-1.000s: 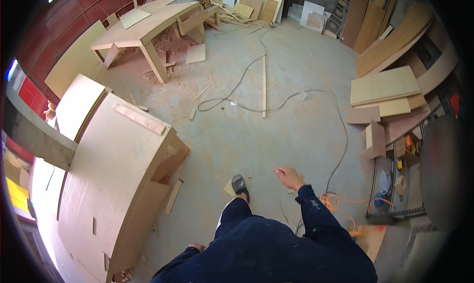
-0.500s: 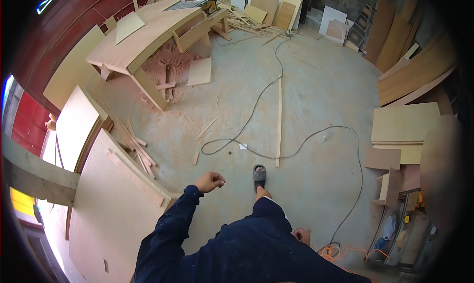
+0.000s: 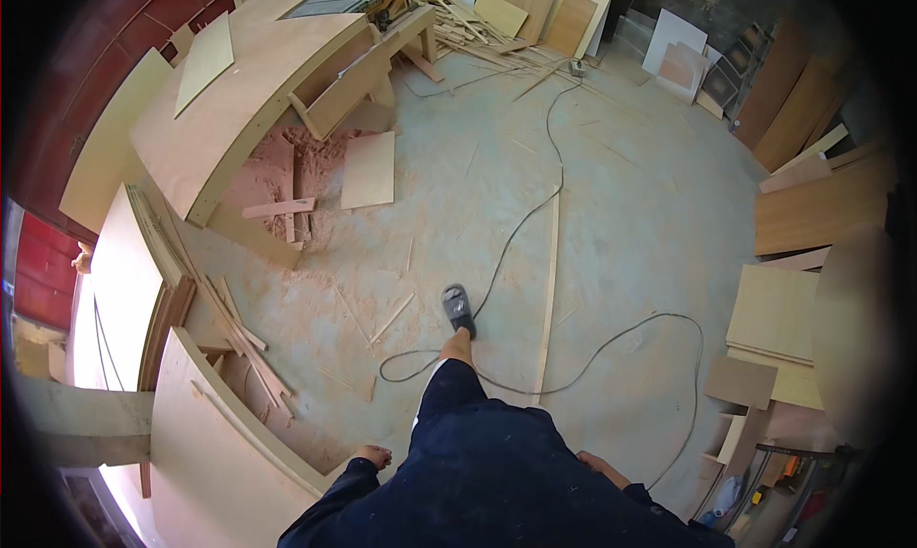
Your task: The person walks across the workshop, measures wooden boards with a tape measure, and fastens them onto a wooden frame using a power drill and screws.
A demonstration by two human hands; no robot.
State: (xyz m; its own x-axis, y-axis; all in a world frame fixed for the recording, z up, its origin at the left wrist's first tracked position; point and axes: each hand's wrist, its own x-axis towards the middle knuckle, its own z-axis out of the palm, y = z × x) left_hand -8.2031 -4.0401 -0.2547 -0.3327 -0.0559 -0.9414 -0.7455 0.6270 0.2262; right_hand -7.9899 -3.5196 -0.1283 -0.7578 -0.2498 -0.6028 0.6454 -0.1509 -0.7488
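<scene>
My left hand hangs low by my left side, beside the curved edge of a pale plywood-topped bench. Its fingers are curled in, and nothing shows in them. On the other side of my body, my right hand is partly hidden by my dark top, and its fingers are not clear. Neither hand touches any of the boards. One foot in a grey slide sandal is forward on the dusty floor, beside a dark cable.
The cable loops across the floor near a long thin wood strip. A large worktable with a saw stands at far left, sawdust beneath it. Offcuts lie piled at the back. Boards lean along the right, above a metal rack.
I have stepped forward, and the worktable and left bench are nearer. My left hand has swung down and back toward my body. A sandalled foot is now farther ahead, by the cable.
</scene>
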